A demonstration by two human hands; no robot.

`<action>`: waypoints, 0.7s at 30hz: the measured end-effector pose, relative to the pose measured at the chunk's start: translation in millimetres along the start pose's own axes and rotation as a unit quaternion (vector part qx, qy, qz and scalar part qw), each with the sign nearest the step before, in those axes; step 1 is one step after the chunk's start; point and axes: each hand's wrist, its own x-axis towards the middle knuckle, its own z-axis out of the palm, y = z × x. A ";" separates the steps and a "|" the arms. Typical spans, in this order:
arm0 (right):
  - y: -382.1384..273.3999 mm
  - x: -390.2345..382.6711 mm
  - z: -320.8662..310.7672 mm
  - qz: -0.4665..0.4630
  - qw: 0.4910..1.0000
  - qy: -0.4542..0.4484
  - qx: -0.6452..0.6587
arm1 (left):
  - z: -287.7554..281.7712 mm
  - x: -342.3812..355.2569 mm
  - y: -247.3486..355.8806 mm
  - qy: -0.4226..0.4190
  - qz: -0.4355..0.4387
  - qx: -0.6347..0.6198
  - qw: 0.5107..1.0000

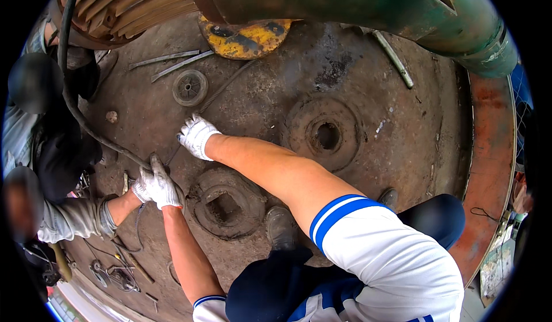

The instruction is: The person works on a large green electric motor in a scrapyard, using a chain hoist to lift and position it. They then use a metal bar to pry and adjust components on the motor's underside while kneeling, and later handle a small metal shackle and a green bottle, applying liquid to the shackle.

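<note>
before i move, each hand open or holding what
Left hand: closed on the thick dark cable.
Right hand: curled over the thin cord; grip cannot be told.

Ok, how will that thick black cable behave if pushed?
Probably bendable but fairly stiff: the thick black cable runs in a broad, kink-free curve. Likely resists tight folding, given its thickness. Probably not very slippery; its surface looks dull.

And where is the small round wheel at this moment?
In the head view, the small round wheel is left of centre in the upper half, just below two metal bars and above the gloved right hand.
</note>
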 end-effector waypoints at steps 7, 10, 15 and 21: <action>10.8 2.6 -33.2 -0.072 0.996 -0.046 0.008 | -18.6 -50.8 35.8 0.111 -0.037 -0.064 0.991; 7.1 4.1 -53.3 -0.079 0.996 -0.038 0.020 | -21.6 -87.8 76.9 0.344 0.153 0.153 0.914; -2.4 3.6 -76.9 -0.089 0.995 -0.027 0.031 | -100.8 -104.0 77.2 0.361 0.144 0.256 0.885; -4.2 -17.6 -68.8 -0.088 0.996 -0.022 0.013 | -116.8 -145.7 84.0 0.407 0.202 0.310 0.835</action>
